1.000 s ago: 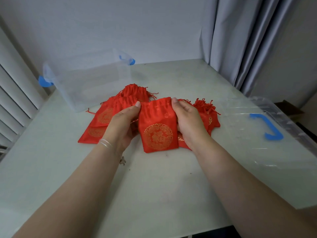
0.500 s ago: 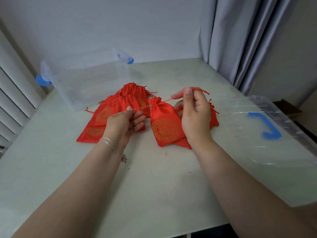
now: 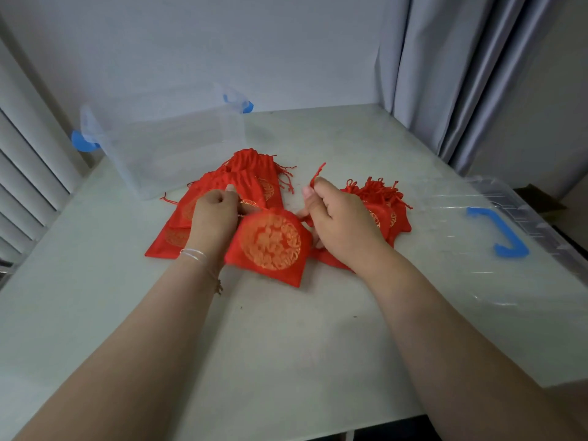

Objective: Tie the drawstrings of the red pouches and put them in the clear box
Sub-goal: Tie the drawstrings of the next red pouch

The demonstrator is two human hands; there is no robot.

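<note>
Red pouch on bench: left hand and right hand each pinching a drawstring end. Keep pulling evenly w/ tension before knotting.

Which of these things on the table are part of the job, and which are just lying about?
Part of the job:
- front pouch, cords held by left hand and right hand
- left pouch pile
- right pouch pile
- clear box

Lying about:
- clear lid with blue handle
- grey curtain
</note>
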